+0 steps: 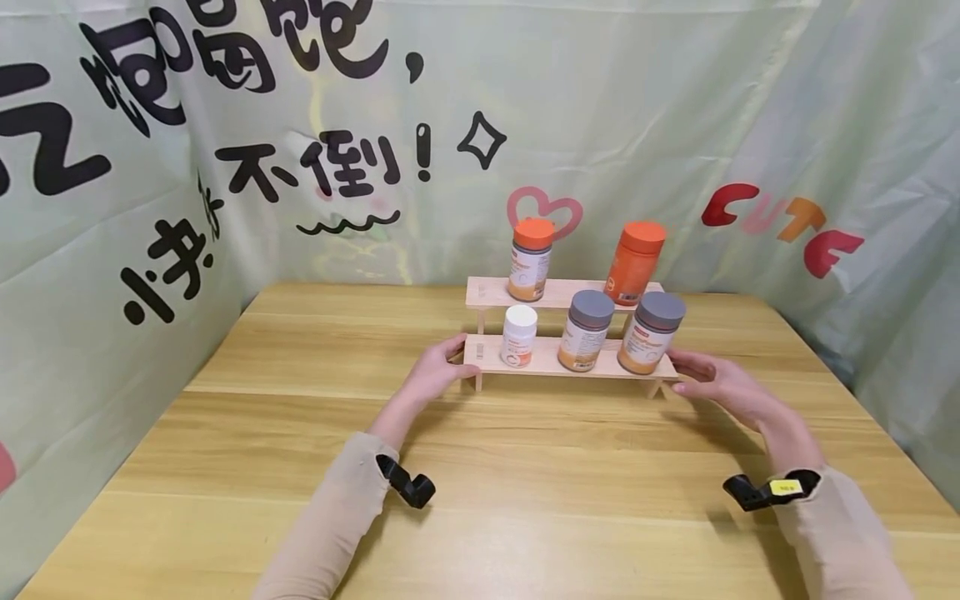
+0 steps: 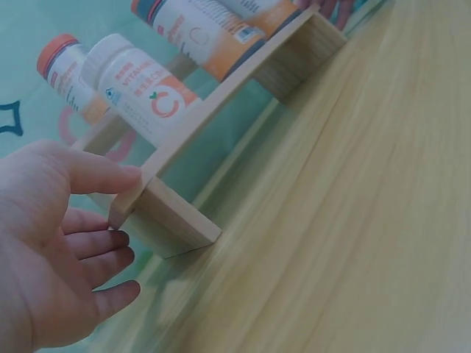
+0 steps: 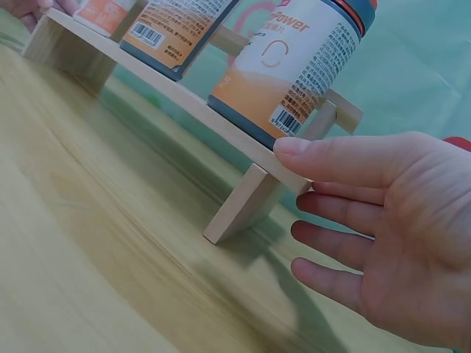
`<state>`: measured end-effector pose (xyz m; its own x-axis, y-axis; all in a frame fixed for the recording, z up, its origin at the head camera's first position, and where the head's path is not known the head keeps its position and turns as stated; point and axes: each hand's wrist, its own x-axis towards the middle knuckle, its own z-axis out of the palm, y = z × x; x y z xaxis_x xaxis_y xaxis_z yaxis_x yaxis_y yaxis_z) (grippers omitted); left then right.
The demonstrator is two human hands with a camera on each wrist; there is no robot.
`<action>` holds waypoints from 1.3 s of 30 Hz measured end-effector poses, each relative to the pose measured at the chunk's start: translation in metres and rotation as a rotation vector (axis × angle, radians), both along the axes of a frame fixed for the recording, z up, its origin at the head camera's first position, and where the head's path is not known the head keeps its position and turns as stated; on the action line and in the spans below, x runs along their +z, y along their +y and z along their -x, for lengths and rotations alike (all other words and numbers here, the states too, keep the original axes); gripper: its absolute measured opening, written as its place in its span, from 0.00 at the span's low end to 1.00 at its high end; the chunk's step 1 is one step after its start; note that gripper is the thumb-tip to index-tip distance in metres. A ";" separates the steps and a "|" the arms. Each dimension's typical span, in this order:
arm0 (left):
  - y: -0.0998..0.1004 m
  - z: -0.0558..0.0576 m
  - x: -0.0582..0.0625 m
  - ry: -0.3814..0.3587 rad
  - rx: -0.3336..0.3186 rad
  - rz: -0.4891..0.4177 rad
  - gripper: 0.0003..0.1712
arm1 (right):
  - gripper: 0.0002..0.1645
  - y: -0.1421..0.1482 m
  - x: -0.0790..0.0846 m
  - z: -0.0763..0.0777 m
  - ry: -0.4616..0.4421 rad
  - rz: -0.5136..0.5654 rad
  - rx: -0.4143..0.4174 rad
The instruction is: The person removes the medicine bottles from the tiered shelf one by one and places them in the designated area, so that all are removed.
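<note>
A two-tier wooden display rack (image 1: 550,353) stands on the table, with both hands at the ends of its lower step. The left hand (image 1: 435,372) pinches the left end, thumb at the front corner and index finger behind. At the right end, the right hand (image 3: 390,220) grips the corner with its thumb beside a grey-lidded bottle (image 1: 647,340). That step also bears a small white vitamin bottle (image 2: 143,92) and a second grey-lidded bottle (image 1: 582,336). On the upper step are an orange-lidded bottle (image 1: 529,268) and an all-orange bottle (image 1: 632,271).
The wooden table (image 1: 525,483) extends in front of the rack and to both sides. Behind it hangs a pale green printed curtain (image 1: 637,100), which also runs along the left and right sides. Black wrist cameras (image 1: 408,482) sit on both sleeves.
</note>
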<state>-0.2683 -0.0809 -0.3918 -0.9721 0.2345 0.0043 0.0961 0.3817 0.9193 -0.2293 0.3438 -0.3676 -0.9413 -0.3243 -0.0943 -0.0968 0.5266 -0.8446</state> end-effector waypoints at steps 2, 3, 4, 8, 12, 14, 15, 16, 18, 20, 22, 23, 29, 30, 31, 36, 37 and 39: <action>-0.006 0.000 0.001 0.001 -0.001 0.011 0.43 | 0.41 -0.004 0.000 0.001 0.000 0.011 0.012; -0.009 0.000 0.002 0.002 -0.002 0.017 0.43 | 0.41 -0.006 -0.001 0.002 0.000 0.025 0.024; -0.013 0.000 0.002 0.003 -0.004 0.020 0.43 | 0.41 -0.008 -0.001 0.003 -0.001 0.042 0.037; -0.029 -0.001 0.003 -0.010 -0.005 0.008 0.43 | 0.41 -0.020 -0.004 0.007 -0.012 0.079 0.097; -0.047 -0.004 0.004 -0.015 -0.010 -0.033 0.42 | 0.42 -0.035 -0.004 0.012 -0.033 0.094 0.153; -0.056 -0.005 0.004 -0.016 -0.016 -0.049 0.42 | 0.42 -0.043 -0.005 0.013 -0.039 0.102 0.170; -0.061 -0.005 0.004 -0.016 -0.022 -0.056 0.41 | 0.42 -0.046 -0.005 0.014 -0.041 0.110 0.181; -0.066 -0.004 0.004 -0.017 -0.026 -0.063 0.41 | 0.42 -0.050 -0.006 0.015 -0.040 0.115 0.191; -0.076 -0.005 0.004 -0.025 -0.022 -0.078 0.40 | 0.42 -0.058 -0.006 0.017 -0.043 0.129 0.211; -0.084 -0.005 0.004 -0.027 -0.023 -0.095 0.39 | 0.42 -0.066 -0.007 0.018 -0.043 0.140 0.225; -0.092 -0.004 0.003 -0.027 -0.030 -0.115 0.39 | 0.42 -0.073 -0.007 0.019 -0.056 0.155 0.236; -0.095 -0.004 0.003 -0.024 -0.032 -0.121 0.39 | 0.42 -0.077 -0.007 0.019 -0.063 0.165 0.245; -0.110 0.000 0.001 -0.020 -0.025 -0.132 0.38 | 0.43 -0.092 -0.008 0.021 -0.072 0.201 0.268; -0.112 0.000 0.002 -0.022 -0.021 -0.133 0.38 | 0.43 -0.093 -0.009 0.021 -0.070 0.205 0.266; -0.113 0.000 0.002 -0.025 -0.022 -0.137 0.38 | 0.43 -0.095 -0.009 0.021 -0.069 0.210 0.265; -0.119 0.000 0.003 -0.038 -0.013 -0.160 0.39 | 0.43 -0.104 -0.010 0.021 -0.080 0.233 0.251; -0.121 0.000 0.003 -0.041 -0.008 -0.166 0.39 | 0.43 -0.106 -0.010 0.021 -0.079 0.237 0.255; -0.124 0.001 0.002 -0.042 0.001 -0.173 0.39 | 0.43 -0.109 -0.011 0.022 -0.082 0.249 0.258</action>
<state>-0.2693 -0.2045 -0.3897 -0.9724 0.2332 0.0035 0.0557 0.2178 0.9744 -0.2514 0.2344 -0.3782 -0.8179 -0.5728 -0.0545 -0.1263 0.2711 -0.9542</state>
